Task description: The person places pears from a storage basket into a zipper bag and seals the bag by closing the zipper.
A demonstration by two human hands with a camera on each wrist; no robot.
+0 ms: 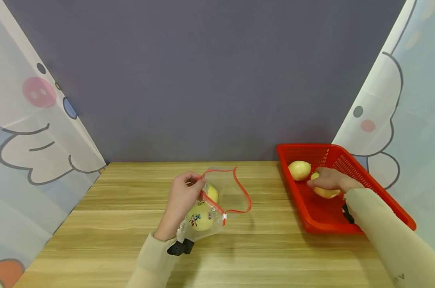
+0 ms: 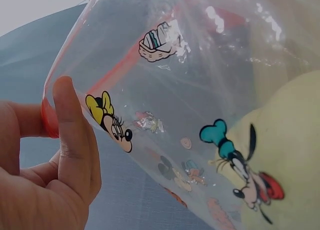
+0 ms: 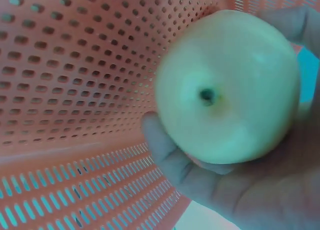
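My left hand [image 1: 184, 191] pinches the red rim of a clear zip bag [image 1: 217, 200] printed with cartoon figures, holding it open above the wooden table [image 1: 131, 240]. Two yellow fruits [image 1: 203, 218] lie inside the bag. In the left wrist view my thumb [image 2: 72, 135] presses the bag's edge [image 2: 150, 90], with a fruit [image 2: 290, 160] behind the film. My right hand [image 1: 327, 181] is inside the red basket [image 1: 318, 212], fingers wrapped around a yellow fruit [image 1: 325, 193]. The right wrist view shows that fruit [image 3: 227, 87] held in my hand [image 3: 225, 185].
Another yellow fruit [image 1: 299, 170] lies in the far part of the basket. A grey wall [image 1: 210, 80] stands behind the table. Cartoon-printed curtains [image 1: 30, 132] hang at both sides. The basket's perforated wall [image 3: 75, 65] is close around my right hand.
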